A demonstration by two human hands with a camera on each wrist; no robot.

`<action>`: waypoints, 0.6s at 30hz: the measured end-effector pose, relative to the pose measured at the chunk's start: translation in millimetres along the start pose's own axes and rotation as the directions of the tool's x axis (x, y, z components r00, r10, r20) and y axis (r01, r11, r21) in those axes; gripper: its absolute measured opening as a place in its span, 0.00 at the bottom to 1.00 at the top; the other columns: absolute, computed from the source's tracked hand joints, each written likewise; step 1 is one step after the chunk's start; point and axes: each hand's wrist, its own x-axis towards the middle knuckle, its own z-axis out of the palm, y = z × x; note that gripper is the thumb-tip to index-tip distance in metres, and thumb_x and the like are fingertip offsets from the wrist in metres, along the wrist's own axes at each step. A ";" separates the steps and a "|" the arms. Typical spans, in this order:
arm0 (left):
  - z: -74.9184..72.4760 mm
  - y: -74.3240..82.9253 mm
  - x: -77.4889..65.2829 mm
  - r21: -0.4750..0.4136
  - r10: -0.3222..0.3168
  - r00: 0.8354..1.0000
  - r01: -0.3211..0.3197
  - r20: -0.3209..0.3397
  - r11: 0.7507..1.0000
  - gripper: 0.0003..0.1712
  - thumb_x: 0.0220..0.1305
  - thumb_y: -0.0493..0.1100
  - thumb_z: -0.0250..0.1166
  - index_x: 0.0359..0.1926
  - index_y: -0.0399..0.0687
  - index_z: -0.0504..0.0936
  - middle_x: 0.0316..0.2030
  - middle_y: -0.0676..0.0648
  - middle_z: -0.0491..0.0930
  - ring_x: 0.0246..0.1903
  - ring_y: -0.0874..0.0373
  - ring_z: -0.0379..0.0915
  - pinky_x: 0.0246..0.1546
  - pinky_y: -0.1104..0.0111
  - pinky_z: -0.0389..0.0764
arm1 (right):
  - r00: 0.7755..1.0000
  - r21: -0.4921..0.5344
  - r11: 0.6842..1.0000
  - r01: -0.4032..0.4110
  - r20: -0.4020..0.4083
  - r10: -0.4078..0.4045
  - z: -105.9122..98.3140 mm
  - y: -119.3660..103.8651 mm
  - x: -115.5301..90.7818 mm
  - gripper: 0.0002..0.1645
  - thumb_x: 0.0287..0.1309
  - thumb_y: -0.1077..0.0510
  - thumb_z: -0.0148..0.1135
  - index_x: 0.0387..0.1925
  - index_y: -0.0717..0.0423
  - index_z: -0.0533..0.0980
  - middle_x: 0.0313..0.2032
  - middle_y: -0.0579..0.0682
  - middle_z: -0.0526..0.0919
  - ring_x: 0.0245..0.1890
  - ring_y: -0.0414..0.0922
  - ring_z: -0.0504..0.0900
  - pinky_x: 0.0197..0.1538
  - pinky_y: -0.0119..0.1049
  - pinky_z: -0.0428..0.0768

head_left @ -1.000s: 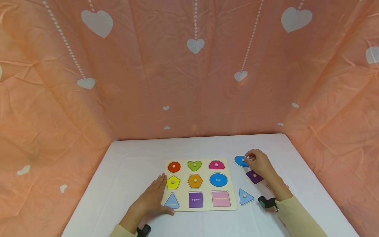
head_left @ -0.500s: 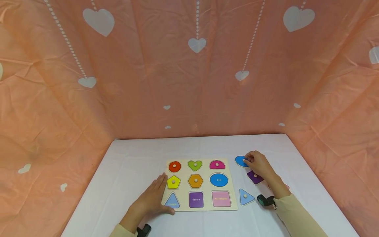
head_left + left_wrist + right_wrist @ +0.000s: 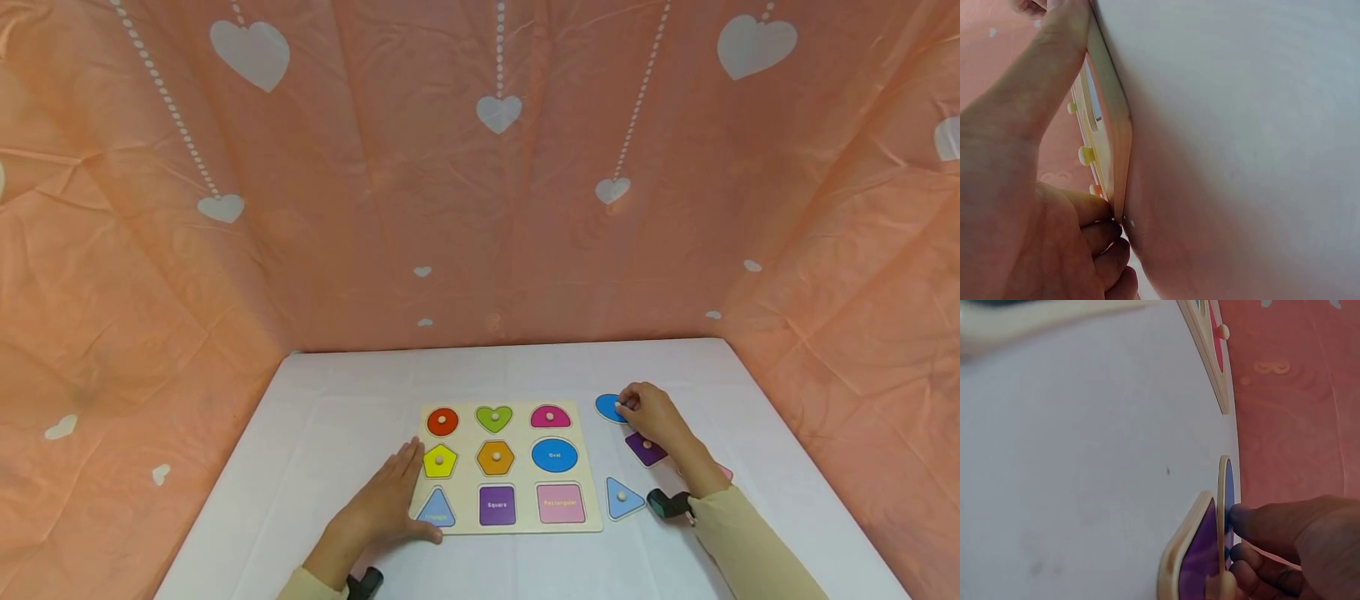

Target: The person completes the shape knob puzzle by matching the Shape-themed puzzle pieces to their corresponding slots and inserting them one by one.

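In the head view a wooden shape puzzle board (image 3: 522, 533) lies flat on the white table. My left hand (image 3: 381, 492) spreads along its left side, fingers against the edge and thumb at the front-left corner. Seen from the left wrist, that hand (image 3: 1035, 156) touches the board's edge (image 3: 1119, 137). To the right of the board, my right hand (image 3: 654, 412) pinches the blue oval puzzle piece (image 3: 608, 407) by its knob. The right wrist view shows the oval piece (image 3: 1229, 487) beside the purple piece (image 3: 1197, 562), the right hand's thumb (image 3: 1266, 525) on it; the knob is mostly hidden.
A purple square piece (image 3: 646, 449) and a light blue triangle piece (image 3: 623, 498) lie on the table (image 3: 345, 392) right of the board. A pink piece (image 3: 726, 472) is mostly hidden under the right forearm. Several knobbed pieces, such as the orange hexagon (image 3: 495, 458), sit in the board.
The head view has shifted very slightly. My right wrist has dipped a little toward the left; fingers stay at the oval piece. The left hand and board have not moved.
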 end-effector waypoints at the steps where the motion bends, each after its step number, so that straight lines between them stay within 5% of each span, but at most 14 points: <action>1: -0.1 0.1 -0.1 -0.001 0.000 1.000 0.000 0.000 1.000 0.83 0.39 0.69 0.87 0.85 0.36 0.51 0.85 0.37 0.48 0.85 0.42 0.43 0.83 0.46 0.53 | 1.000 0.001 1.000 0.004 -0.005 -0.004 0.6 0.6 0.7 0.09 0.70 0.63 0.70 0.44 0.68 0.82 0.34 0.56 0.82 0.36 0.50 0.79 0.41 0.42 0.82; 18: -3.8 2.5 -0.9 -0.005 0.008 1.000 -0.008 -0.004 1.000 0.83 0.39 0.68 0.87 0.84 0.34 0.52 0.85 0.35 0.48 0.84 0.40 0.44 0.83 0.46 0.53 | 1.000 -0.001 1.000 -0.001 -0.009 0.001 2.4 3.0 0.9 0.09 0.69 0.62 0.70 0.43 0.67 0.82 0.35 0.56 0.82 0.36 0.50 0.80 0.44 0.45 0.85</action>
